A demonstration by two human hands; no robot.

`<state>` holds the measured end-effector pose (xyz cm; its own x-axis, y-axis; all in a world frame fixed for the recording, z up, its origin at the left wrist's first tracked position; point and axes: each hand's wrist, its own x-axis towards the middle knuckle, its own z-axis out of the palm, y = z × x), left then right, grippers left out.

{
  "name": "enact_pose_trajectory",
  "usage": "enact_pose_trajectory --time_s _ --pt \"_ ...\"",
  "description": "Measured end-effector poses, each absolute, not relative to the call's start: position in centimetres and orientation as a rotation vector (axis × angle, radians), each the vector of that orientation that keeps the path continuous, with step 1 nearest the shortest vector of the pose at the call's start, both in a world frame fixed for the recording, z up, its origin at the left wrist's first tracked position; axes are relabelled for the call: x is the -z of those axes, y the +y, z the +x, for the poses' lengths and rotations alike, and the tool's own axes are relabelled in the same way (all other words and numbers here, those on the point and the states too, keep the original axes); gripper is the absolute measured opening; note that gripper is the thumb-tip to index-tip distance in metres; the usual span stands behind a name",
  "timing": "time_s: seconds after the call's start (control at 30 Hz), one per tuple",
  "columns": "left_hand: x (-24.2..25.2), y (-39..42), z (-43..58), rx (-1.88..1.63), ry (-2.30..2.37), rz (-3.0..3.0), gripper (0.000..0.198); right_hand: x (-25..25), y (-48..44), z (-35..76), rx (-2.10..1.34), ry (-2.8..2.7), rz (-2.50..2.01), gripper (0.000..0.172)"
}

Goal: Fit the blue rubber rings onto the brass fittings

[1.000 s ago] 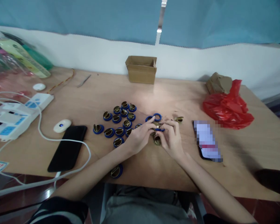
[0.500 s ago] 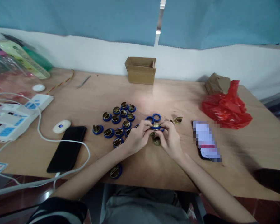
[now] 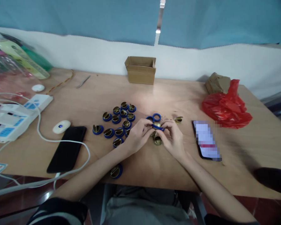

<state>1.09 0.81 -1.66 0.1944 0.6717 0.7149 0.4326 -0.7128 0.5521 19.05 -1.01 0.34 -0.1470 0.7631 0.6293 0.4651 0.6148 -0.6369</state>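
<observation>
Between my left hand [image 3: 139, 136] and my right hand [image 3: 173, 137] is a brass part with a blue ring [image 3: 157, 126], pinched by the fingertips of both. Just behind the hands lie loose blue rings [image 3: 156, 117]. A brass part [image 3: 157, 140] rests on the table below my fingers, and another [image 3: 178, 119] lies to the right. Left of my left hand, several brass parts fitted with blue rings [image 3: 119, 132] stand in a loose group. One more blue-ringed part [image 3: 116, 171] sits near the front edge.
A cardboard box [image 3: 141, 75] stands at the back. On the right are a lit phone [image 3: 207, 140] and a red plastic bag [image 3: 227, 109]. To the left lie a black phone [image 3: 66, 150], white cables, a power strip [image 3: 41, 101] and a white round case [image 3: 61, 127].
The blue-ringed part held in my fingers has tilted, its right side now lower. Both hands stay in nearly the same place.
</observation>
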Motion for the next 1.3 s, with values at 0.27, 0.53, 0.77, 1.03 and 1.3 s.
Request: enact_pose_trajectory --time_s 0.27,0.53,0.77,1.03,1.3 --pt "1.6 0.8 1.0 -1.569 1.074 2.204 0.016 -0.1 -1.1 18.9 -0.393 -1.685 -0.974 0.026" --pt "1.4 0.6 0.8 -1.541 1.105 2.219 0.015 0.0 -1.2 18.8 -0.477 -1.686 -1.041 0.017" --pt "1.4 0.6 0.9 -1.548 1.078 2.239 0.014 0.8 -1.1 18.8 -0.695 -1.665 -1.031 0.012" --pt "1.2 0.8 1.0 -1.546 1.112 2.154 0.013 -0.4 -0.8 19.0 -1.150 -1.416 -0.979 0.018" --pt "1.4 1.2 1.0 -1.513 1.074 2.098 0.015 -0.9 0.1 19.9 -1.363 -1.158 -0.888 0.015"
